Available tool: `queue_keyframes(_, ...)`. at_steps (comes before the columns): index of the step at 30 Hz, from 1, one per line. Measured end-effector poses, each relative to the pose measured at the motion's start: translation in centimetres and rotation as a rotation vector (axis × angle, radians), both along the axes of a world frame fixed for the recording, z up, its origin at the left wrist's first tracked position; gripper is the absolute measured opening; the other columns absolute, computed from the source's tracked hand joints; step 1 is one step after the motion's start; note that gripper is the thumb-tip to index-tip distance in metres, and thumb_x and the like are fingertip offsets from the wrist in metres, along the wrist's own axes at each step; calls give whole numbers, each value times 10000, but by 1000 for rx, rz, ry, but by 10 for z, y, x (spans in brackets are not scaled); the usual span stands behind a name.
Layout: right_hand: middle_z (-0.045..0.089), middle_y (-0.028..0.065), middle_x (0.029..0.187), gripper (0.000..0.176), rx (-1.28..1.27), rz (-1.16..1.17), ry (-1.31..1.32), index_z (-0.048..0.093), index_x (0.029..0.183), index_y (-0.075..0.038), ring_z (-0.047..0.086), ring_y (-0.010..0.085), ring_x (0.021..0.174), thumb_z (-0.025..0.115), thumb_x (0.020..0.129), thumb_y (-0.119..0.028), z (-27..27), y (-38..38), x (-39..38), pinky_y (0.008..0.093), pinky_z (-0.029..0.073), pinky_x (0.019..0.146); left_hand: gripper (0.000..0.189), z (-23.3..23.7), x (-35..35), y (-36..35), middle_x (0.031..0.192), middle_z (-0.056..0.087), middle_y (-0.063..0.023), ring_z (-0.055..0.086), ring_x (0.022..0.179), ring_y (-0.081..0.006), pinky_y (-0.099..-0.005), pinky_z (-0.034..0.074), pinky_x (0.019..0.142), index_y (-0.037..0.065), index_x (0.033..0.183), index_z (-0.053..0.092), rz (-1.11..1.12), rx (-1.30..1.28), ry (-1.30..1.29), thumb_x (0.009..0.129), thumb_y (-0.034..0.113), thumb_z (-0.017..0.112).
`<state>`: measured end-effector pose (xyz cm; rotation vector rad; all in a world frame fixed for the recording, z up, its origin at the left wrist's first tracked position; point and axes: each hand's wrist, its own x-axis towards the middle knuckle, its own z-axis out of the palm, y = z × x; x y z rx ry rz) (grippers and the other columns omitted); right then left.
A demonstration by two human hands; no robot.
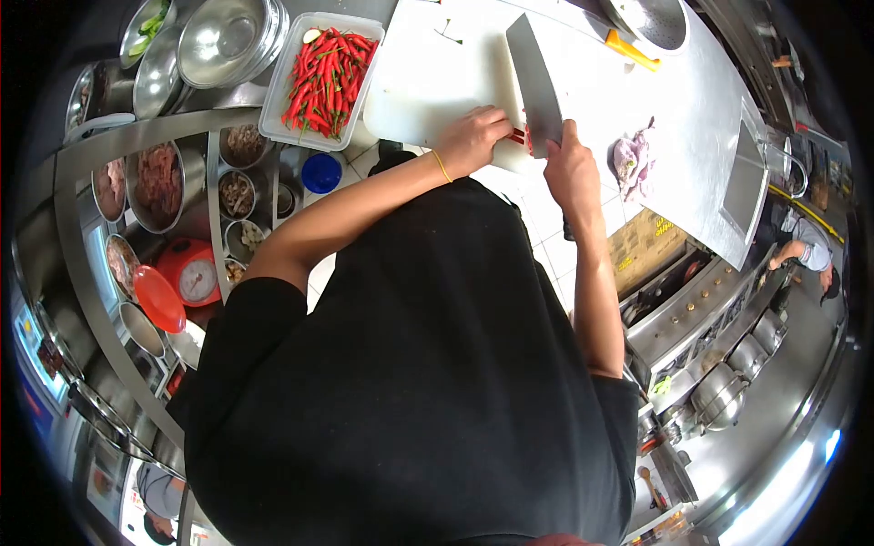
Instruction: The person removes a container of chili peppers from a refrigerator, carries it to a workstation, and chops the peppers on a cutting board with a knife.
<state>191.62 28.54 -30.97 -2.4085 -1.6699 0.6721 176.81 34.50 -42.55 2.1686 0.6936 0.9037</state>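
My right hand [572, 168] is wrapped round the handle of a cleaver [533, 82], whose broad blade stands over the right part of a white cutting board [446, 82]. My left hand [473, 141], with a yellow band at the wrist, pinches red chilies [517, 136] close to the blade. Small cut red pieces show beside the blade near the board's front edge. To the left of the board is a clear plastic tub [264, 123] heaped with whole red chilies [330, 82].
Steel bowls [223, 41] are stacked at the upper left. An orange-handled tool [633, 50] and a plucked bird [633, 162] lie on the steel counter [687, 118]. A red scale [196, 278] stands among food bowls on the left. Another person [806, 246] is at far right.
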Motion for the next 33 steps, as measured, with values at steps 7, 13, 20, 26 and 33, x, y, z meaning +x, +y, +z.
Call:
queue_keyframes(7, 618, 315, 759, 277, -127, -11, -45, 408, 1121, 28, 609, 486, 758, 511, 893, -91, 11, -8, -24, 552, 464, 674, 114, 7, 1, 1, 736, 547, -58, 575, 769, -253, -364, 432, 722, 59, 756, 610, 70, -22, 57, 714, -46, 598)
queue_keyframes(13, 631, 282, 760, 203, -23, 2, 4, 398, 1035, 23, 619, 467, 743, 484, 907, -109, -9, 14, -13, 533, 481, 668, 105, 4, 3, 1, 724, 552, -66, 569, 750, -254, -368, 414, 702, 60, 733, 583, 49, -18, 31, 716, -40, 610)
queue_keyframes(20, 619, 305, 757, 238, -66, -77, 9, 392, 1056, 26, 606, 487, 744, 523, 890, -82, -3, 1, -30, 545, 468, 663, 88, 8, 2, 1, 728, 557, -70, 572, 755, -250, -359, 413, 698, 63, 739, 584, 55, -21, 120, 743, -22, 608)
queue_keyframes(26, 633, 288, 772, 233, -5, -29, 14, 408, 1045, 31, 625, 456, 746, 519, 894, -107, -3, 18, -12, 531, 486, 666, 79, 8, 7, 8, 761, 571, -87, 559, 737, -278, -382, 403, 668, 41, 769, 566, 28, -38, 14, 749, -25, 605)
queue_keyframes(33, 630, 304, 780, 236, -152, -11, -22, 422, 1066, 38, 627, 461, 778, 505, 885, -89, 21, 0, -19, 539, 478, 684, 100, 6, 5, 3, 788, 589, -82, 566, 754, -274, -368, 427, 712, 39, 861, 662, 79, -15, 13, 769, 17, 630)
